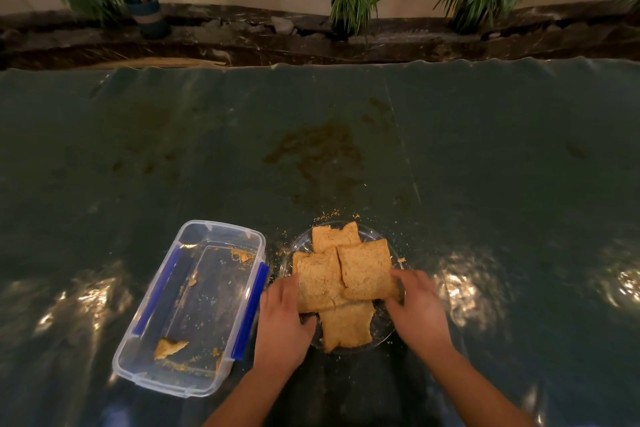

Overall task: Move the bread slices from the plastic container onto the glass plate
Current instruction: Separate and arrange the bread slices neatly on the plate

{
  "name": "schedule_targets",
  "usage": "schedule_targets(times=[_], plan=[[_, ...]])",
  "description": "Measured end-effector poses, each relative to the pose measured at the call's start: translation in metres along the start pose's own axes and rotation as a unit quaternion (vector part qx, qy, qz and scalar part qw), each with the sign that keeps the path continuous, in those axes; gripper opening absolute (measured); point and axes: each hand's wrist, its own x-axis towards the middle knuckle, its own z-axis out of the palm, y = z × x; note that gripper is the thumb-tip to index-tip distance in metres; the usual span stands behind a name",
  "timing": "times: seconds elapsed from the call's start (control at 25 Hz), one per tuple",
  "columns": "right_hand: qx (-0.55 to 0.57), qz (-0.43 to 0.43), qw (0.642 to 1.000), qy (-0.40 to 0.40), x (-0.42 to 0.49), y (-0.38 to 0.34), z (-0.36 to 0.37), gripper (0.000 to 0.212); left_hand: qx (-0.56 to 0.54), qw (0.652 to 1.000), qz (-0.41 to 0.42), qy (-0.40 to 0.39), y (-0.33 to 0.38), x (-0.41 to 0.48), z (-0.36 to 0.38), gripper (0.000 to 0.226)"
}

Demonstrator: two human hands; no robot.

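Several brown bread slices (pixel 341 274) lie overlapped on the round glass plate (pixel 382 331) near the table's front edge. My left hand (pixel 282 322) rests on the plate's left side, fingers against the left slice. My right hand (pixel 417 308) is at the plate's right side, fingertips touching the edge of the top right slice. To the left stands the clear plastic container (pixel 138 333) with blue clips; it holds only a torn bread piece (pixel 169 347) and crumbs.
The table wears a dark green plastic cover (pixel 346 135) with stains and scattered crumbs around the plate. Beyond its far edge runs a dark stone ledge with potted plants (pixel 351 0). Bright light reflections show on the cover at left and right.
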Motion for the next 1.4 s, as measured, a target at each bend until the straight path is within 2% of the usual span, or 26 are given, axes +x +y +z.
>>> schedule_targets(times=[0.08, 0.16, 0.32, 0.72, 1.04, 1.4], plan=[[0.005, -0.041, 0.999, 0.025, -0.012, -0.001, 0.002, 0.025, 0.04, 0.999, 0.014, -0.015, -0.001, -0.013, 0.004, 0.09], [-0.003, -0.049, 0.999, -0.003, -0.025, -0.003, 0.009, 0.018, 0.077, 0.996, 0.008, -0.041, -0.003, -0.023, 0.01, 0.108], [-0.024, -0.042, 0.997, -0.064, -0.044, -0.002, 0.027, 0.025, 0.08, 0.996, -0.003, -0.04, -0.004, -0.024, 0.015, 0.117], [-0.021, -0.071, 0.995, -0.061, -0.048, -0.001, 0.032, 0.025, 0.042, 0.999, 0.011, -0.029, -0.006, -0.021, 0.01, 0.112], [-0.022, -0.055, 0.996, -0.067, -0.043, 0.001, 0.026, 0.028, 0.013, 0.999, -0.004, -0.035, -0.006, -0.023, 0.007, 0.112], [0.011, -0.042, 0.997, -0.06, -0.028, -0.009, 0.012, 0.035, -0.024, 1.0, 0.016, -0.006, 0.013, -0.012, -0.013, 0.074]])
